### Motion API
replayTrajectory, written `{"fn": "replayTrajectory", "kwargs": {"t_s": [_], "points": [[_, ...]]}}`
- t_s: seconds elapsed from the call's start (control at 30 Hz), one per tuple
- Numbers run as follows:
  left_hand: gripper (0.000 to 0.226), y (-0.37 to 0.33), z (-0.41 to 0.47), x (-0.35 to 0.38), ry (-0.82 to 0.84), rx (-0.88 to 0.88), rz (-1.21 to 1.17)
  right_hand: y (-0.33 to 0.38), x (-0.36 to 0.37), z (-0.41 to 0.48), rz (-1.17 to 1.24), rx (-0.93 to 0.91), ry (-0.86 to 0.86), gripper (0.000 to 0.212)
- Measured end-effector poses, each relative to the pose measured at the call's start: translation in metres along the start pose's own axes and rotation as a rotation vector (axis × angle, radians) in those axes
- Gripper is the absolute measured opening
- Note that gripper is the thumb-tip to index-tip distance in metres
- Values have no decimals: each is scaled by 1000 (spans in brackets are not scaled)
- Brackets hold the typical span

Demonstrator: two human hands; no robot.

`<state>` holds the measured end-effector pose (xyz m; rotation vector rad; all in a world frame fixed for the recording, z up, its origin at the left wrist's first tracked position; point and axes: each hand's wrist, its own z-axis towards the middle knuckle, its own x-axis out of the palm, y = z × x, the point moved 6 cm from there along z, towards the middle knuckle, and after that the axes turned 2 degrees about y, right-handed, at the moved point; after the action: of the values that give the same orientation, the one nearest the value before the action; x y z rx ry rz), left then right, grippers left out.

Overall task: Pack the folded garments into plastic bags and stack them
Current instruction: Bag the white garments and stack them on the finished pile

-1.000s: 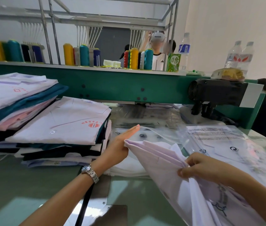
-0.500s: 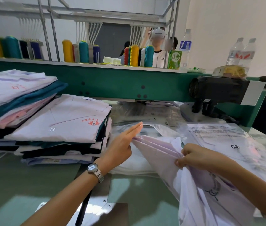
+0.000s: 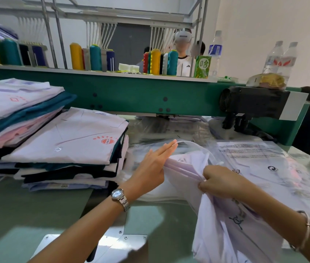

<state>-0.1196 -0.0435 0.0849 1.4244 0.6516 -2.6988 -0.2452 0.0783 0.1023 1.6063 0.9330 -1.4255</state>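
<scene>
Head view — pale folded garment [image 3: 185, 165] at centre frame, its leading edge at the mouth of a clear plastic bag [image 3: 194, 147] on the green worktop [image 3: 17, 209]. Left hand [image 3: 150, 168], fingers straight and together, flat against the garment's 9 o'clock side. Right hand [image 3: 222, 181] pinches the folds at 3 o'clock. Stack of folded garments [image 3: 65, 145] at 9 o'clock — bagged ones [image 3: 264, 160] at 3.

Bare green desk [image 3: 27, 209] open at near left, stacks of folded garments [image 3: 65, 149] walling the left side, green machine beam [image 3: 131, 93] and black motor [image 3: 253, 105] low across the back, bagged garments [image 3: 264, 164] covering the right, lilac garment [image 3: 211, 234] filling the near right.
</scene>
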Motion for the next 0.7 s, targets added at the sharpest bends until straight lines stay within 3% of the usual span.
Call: {"fn": "replayTrajectory", "kwargs": {"t_s": [0.27,0.57,0.7], "points": [[98,-8,-1,-3,-19,71,33,12,-3,23,8,-8,34,22],[99,-25,-2,-12,-47,192,57,30,-12,55,87,-8,-11,6],[99,-28,3,-9,-44,206,61,41,-10,70,150,9,-41,37]]}}
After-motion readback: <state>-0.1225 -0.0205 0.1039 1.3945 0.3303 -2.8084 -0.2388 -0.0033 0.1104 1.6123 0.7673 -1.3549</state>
